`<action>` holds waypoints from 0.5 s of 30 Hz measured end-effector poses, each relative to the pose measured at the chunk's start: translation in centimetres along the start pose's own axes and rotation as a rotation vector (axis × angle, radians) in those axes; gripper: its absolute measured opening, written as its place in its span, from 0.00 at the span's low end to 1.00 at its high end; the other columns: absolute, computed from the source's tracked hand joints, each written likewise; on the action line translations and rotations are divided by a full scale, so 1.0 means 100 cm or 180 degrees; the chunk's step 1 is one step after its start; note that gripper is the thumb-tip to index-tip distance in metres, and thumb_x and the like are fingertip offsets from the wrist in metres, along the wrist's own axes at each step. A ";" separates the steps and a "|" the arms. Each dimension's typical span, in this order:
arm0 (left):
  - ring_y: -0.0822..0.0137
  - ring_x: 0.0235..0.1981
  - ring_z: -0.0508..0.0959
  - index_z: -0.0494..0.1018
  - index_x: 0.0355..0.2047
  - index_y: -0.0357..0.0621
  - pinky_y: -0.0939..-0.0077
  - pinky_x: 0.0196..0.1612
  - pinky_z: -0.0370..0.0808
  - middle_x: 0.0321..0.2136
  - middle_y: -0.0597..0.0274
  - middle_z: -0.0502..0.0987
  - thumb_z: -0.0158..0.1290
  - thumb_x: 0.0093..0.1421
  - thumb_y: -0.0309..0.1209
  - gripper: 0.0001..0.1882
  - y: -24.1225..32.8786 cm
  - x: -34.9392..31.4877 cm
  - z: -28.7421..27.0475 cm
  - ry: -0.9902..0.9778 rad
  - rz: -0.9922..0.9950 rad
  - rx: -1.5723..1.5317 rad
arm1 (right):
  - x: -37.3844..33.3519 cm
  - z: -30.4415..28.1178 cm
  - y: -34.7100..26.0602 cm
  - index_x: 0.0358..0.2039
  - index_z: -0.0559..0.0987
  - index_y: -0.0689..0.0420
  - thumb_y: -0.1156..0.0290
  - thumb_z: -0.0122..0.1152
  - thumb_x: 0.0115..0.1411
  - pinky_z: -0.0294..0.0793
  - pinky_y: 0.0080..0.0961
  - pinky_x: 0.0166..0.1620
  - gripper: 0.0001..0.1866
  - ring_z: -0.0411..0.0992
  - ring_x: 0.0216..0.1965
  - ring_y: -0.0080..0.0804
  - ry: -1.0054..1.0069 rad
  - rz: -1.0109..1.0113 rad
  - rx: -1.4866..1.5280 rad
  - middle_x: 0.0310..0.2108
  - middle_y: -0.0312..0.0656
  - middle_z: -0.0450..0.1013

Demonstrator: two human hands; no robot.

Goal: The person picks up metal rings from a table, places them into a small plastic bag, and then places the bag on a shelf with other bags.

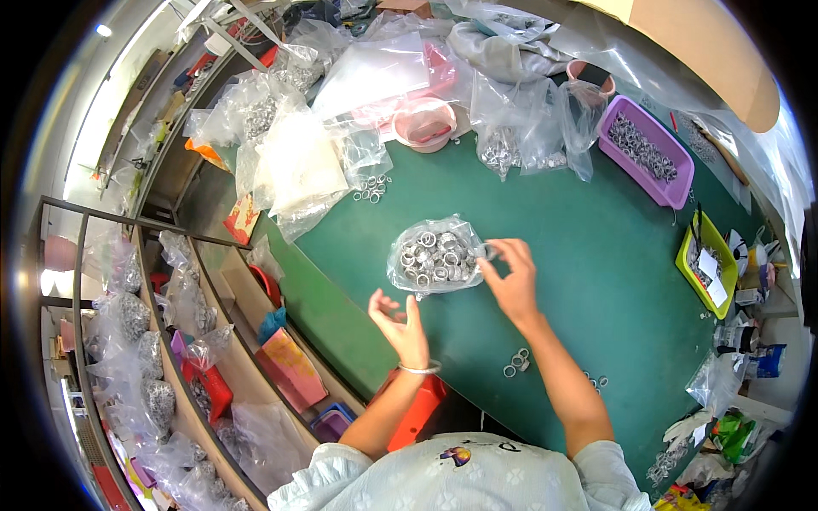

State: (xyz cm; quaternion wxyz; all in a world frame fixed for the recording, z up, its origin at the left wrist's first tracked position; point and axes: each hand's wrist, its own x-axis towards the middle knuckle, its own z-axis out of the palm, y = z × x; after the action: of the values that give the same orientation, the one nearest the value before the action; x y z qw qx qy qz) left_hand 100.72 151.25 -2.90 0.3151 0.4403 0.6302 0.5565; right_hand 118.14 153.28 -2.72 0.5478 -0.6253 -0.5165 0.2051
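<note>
1. Green bench (596, 289) spreads out under both hands, with shelving (223, 409) full of bagged parts well off to the left of the left hand
2. Just ahead of the left hand and directly left of the right fingertips sits a clear plastic bag (465, 231), its film spread around a heap of silver metal rings (439, 258)
3. Left hand (400, 334): fingers and thumb wide apart near the bag's close edge, seemingly holding nothing
4. Right hand (513, 285): thumb and forefinger narrow, meeting the bag's right edge; whether they pinch film or a ring, I cannot tell
5. Done, as far as shows: most of the loose rings on the bench lie together in the bag, which looks unsealed
6. Left outside it: a small ring cluster (375, 189) beyond the left hand, past the bag; a few rings (516, 361) nearer the body than the right hand; more rings (602, 381) just right of the right forearm
7. Farther out, ahead and right of the right hand, a purple basket (610, 159) holds many small metal parts
</note>
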 end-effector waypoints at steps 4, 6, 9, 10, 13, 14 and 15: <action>0.75 0.38 0.64 0.60 0.50 0.43 0.81 0.43 0.66 0.40 0.66 0.62 0.53 0.56 0.24 0.22 -0.032 -0.059 0.006 -0.0840 -0.0693 -0.0470 | 0.002 -0.013 -0.027 0.38 0.76 0.60 0.73 0.65 0.46 0.66 0.30 0.45 0.16 0.67 0.40 0.40 -0.0655 -0.0428 -0.0607 0.36 0.43 0.70; 0.64 0.42 0.66 0.62 0.50 0.42 0.73 0.45 0.67 0.43 0.57 0.63 0.57 0.50 0.22 0.27 -0.048 -0.078 0.005 -0.2208 0.0031 0.0428 | -0.020 -0.041 -0.012 0.38 0.76 0.60 0.73 0.64 0.47 0.65 0.30 0.46 0.16 0.67 0.42 0.40 -0.0480 -0.0084 -0.0576 0.37 0.43 0.70; 0.52 0.47 0.64 0.59 0.54 0.44 0.64 0.48 0.65 0.48 0.50 0.61 0.61 0.45 0.25 0.36 -0.053 -0.108 0.006 -0.3370 0.0840 0.1511 | -0.085 -0.113 0.021 0.38 0.76 0.60 0.75 0.62 0.49 0.67 0.31 0.46 0.14 0.68 0.42 0.43 -0.0329 0.0995 -0.0540 0.39 0.46 0.71; 0.49 0.48 0.63 0.59 0.56 0.44 0.61 0.49 0.64 0.50 0.48 0.60 0.62 0.43 0.26 0.39 -0.053 -0.116 0.011 -0.3628 0.0933 0.1793 | -0.116 -0.140 0.041 0.39 0.76 0.60 0.76 0.63 0.48 0.67 0.32 0.47 0.15 0.67 0.43 0.43 -0.0298 0.1129 -0.0942 0.39 0.46 0.71; 0.49 0.49 0.62 0.56 0.58 0.48 0.60 0.50 0.63 0.53 0.50 0.57 0.64 0.40 0.29 0.44 -0.057 -0.136 0.027 -0.4061 0.1325 0.1913 | -0.198 -0.188 0.057 0.48 0.72 0.54 0.70 0.69 0.41 0.63 0.36 0.48 0.29 0.62 0.46 0.45 -0.0468 0.1446 -0.2067 0.48 0.44 0.65; 0.50 0.48 0.63 0.60 0.56 0.48 0.60 0.48 0.64 0.52 0.52 0.59 0.63 0.41 0.31 0.40 -0.058 -0.141 0.032 -0.4016 0.1683 0.1888 | -0.214 -0.193 0.051 0.50 0.71 0.53 0.69 0.70 0.40 0.62 0.37 0.49 0.33 0.61 0.47 0.45 -0.0569 0.1502 -0.2227 0.50 0.44 0.64; 0.51 0.48 0.63 0.62 0.54 0.48 0.60 0.48 0.64 0.52 0.53 0.60 0.62 0.42 0.32 0.37 -0.063 -0.146 0.032 -0.4080 0.1825 0.1909 | -0.226 -0.196 0.048 0.52 0.69 0.51 0.68 0.71 0.39 0.61 0.38 0.49 0.36 0.60 0.48 0.45 -0.0683 0.1552 -0.2385 0.52 0.44 0.62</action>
State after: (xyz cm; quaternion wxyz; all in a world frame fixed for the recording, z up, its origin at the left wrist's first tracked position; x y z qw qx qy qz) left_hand 108.36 139.40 -11.04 0.3294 0.8903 0.3092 0.0572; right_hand 127.65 124.98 -7.78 0.1631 -0.8588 -0.4466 0.1906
